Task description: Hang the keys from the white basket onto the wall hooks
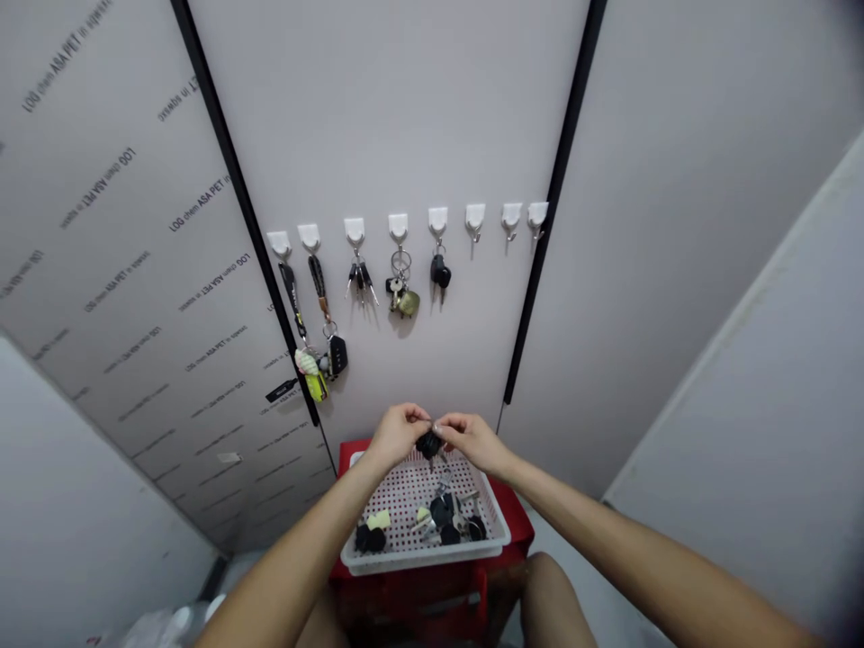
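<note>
Key bunch (pixel 427 445), dark-headed, hangs at lower centre of the frame, above the far part of the white basket (pixel 425 565). The left hand (pixel 398 436) has thumb and forefinger brought together in a pinch at the top of the bunch; the right hand (pixel 476 441) meets it from the other side, its thumb and forefinger closed on nearly the same spot. Whether a ring or a key head lies between the tips is too small to tell.

For clean handling, I would let one hand bear the weight and leave the other's tips free for fine work, since pinches this close may crowd each other. Staying above the basket seems wise: a slip should land among the loose keys (pixel 442 510) and pale yellow pieces (pixel 380 519) towards the bottom of the frame. Forearms are best held off the rim, as a knock could shift the basket on its red stand (pixel 521 517). The white hooks (pixel 398 223), across upper centre, stand well apart from both hands
</note>
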{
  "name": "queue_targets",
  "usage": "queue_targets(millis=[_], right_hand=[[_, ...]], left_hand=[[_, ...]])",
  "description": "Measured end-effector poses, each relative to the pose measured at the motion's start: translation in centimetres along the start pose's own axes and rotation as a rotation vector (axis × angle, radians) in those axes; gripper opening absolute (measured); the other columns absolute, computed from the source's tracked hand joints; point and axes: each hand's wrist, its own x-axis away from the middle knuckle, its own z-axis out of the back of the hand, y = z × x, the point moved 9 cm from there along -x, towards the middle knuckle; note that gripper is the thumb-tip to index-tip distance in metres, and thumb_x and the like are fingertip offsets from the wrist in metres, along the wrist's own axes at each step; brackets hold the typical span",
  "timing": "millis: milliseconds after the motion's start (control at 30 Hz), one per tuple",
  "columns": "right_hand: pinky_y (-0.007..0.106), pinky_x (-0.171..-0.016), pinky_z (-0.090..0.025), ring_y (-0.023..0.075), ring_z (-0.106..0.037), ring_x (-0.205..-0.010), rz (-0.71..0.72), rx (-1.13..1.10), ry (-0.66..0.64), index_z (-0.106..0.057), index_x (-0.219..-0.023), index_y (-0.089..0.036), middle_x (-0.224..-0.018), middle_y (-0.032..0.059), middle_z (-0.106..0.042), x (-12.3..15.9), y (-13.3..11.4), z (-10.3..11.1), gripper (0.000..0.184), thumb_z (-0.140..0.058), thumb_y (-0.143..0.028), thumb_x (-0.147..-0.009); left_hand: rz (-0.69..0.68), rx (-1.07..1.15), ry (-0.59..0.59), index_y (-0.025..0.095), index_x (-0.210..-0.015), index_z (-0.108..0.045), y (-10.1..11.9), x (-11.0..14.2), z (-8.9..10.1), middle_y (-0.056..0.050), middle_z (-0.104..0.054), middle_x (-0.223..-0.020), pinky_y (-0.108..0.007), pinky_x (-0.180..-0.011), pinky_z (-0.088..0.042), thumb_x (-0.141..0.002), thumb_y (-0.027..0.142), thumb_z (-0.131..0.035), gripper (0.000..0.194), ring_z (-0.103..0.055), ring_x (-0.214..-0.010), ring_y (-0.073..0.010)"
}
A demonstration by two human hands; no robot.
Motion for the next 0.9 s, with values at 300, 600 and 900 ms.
queue_targets(millis=[300, 600, 900], right_hand=[[0.02, -0.049, -0.036, 0.0065, -0.042, -0.046, 0.087, -0.014, 0.212, -0.051, -0.057, -0.012, -0.048, -0.0024, -0.048, -1.1, -3.9, 4.4, 0.022, -0.046, -0.033, -0.061], [0.018, -0.036, -0.03, 0.0044, -0.035, -0.036, 0.398, -0.023, 0.696, -0.051, -0.055, -0.012, -0.041, -0.0049, -0.043, -4.0, -16.4, 15.8, 0.021, -0.048, -0.033, -0.056], [0.021, -0.044, -0.037, 0.008, -0.044, -0.041, 0.378, 0.379, 0.873, -0.053, -0.05, -0.012, -0.042, 0.0003, -0.048, -7.4, -19.8, 18.1, 0.02, -0.043, -0.027, -0.059]], left_hand=[[-0.163, 0.103, 0.077, 0.013, -0.059, -0.048, 5.0, -1.2, -0.2, 0.004, -0.046, -0.049, -0.018, -0.046, -0.035, -0.054, 0.012, -0.048, 0.005, -0.041, -0.045, -0.0052], [-0.654, -0.114, 0.097, 0.016, -0.099, -0.043, 18.8, -1.3, -1.8, -0.006, -0.049, -0.1, -0.024, -0.067, -0.04, -0.061, 0.015, -0.046, 0.038, -0.048, -0.083, -0.0129], [-0.626, -0.362, 0.249, 0.015, -0.101, -0.043, 22.0, -3.6, -0.6, -0.006, -0.05, -0.098, -0.027, -0.076, -0.036, -0.062, 0.016, -0.045, 0.04, -0.048, -0.083, -0.0141]])
